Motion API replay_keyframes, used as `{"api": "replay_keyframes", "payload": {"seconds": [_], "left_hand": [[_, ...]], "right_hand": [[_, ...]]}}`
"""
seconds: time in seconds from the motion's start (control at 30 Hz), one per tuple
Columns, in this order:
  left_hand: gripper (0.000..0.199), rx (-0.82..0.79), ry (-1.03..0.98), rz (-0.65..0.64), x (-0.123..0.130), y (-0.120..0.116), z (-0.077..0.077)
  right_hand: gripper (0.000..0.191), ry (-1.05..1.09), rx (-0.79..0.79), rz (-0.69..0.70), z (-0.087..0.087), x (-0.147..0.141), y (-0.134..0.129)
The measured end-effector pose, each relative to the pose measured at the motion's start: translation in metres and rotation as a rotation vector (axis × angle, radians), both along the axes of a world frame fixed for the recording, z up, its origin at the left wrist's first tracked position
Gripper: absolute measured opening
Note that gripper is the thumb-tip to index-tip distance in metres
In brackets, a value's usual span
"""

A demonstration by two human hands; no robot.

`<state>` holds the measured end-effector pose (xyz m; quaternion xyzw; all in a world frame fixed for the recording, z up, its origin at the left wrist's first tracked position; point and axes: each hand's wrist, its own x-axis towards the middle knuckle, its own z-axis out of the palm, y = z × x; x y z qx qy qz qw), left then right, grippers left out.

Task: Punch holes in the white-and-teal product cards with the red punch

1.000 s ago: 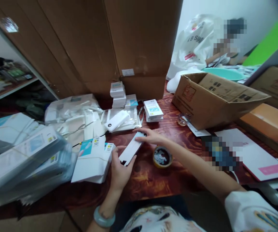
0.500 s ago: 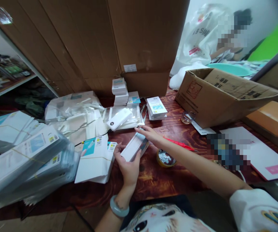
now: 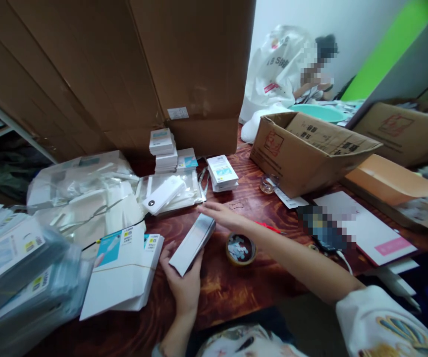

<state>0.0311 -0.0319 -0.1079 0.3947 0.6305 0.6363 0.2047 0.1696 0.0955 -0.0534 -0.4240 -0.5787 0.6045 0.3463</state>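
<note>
A: Where do things stand?

B: The left hand (image 3: 182, 285) is clamped around the near end of a slim white carton (image 3: 192, 244), which is tilted up off the tabletop (image 3: 232, 292) with its far end pointing away. The right hand (image 3: 223, 216) is spread flat, fingers apart, just past that far end; I can't tell whether it touches the carton. It grips nothing.

A: Is the carton filled?

B: The near end is hidden by the hand, so I can't say. By my judgement the boxing is only partly through: a white power bank (image 3: 164, 194) lies in a clear sleeve well beyond the hands, and a banded bundle of flat cartons (image 3: 119, 270) sits just left of the left hand.

A: Anything crowding the hands?

B: A small tape roll (image 3: 240, 249) lies right under the right forearm, with a red pen (image 3: 269, 227) behind it. Stacks of small boxes (image 3: 222, 173) and an open cardboard box (image 3: 306, 151) stand further back. Another person sits well apart in the far corner.
</note>
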Motion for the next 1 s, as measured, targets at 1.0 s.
{"api": "replay_keyframes", "payload": {"seconds": [1.0], "left_hand": [[0.063, -0.053, -0.528, -0.011, -0.035, -0.041, 0.027]], "right_hand": [[0.015, -0.437, -0.002, -0.179, 0.004, 0.092, 0.024]]}}
